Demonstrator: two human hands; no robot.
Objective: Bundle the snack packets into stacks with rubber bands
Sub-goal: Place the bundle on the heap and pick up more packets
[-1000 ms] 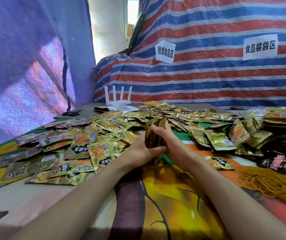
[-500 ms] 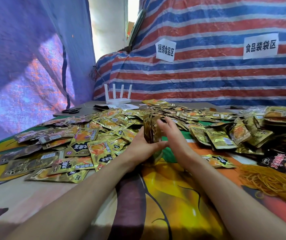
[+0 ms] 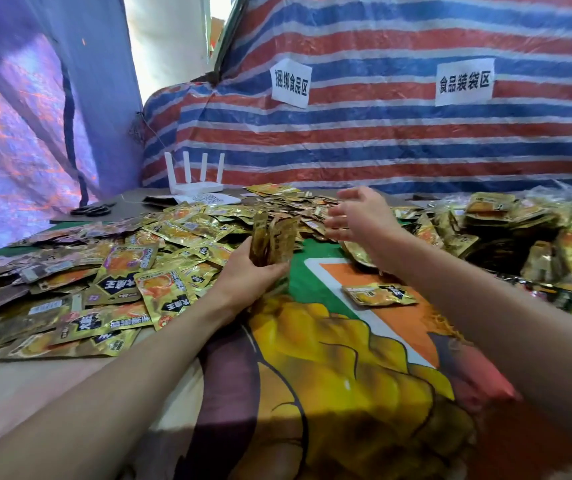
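Between our forearms the surface [image 3: 329,382] shows open; at twelve o'clock our left hand [image 3: 245,276] grips an upright stack of packets [image 3: 273,239]. Beyond, at one o'clock, our right hand [image 3: 359,213] hovers, fingers spread, over loose packets [image 3: 205,221] crowding the far side.

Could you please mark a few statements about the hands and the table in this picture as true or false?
1. The left hand grips a stack of packets held on edge. True.
2. The right hand also holds that stack. False: it is open, apart from the stack, above the loose packets.
3. A white router stands at the table's far side. True.
4. The scissors lie beside the right forearm. False: they lie far left, near the router.
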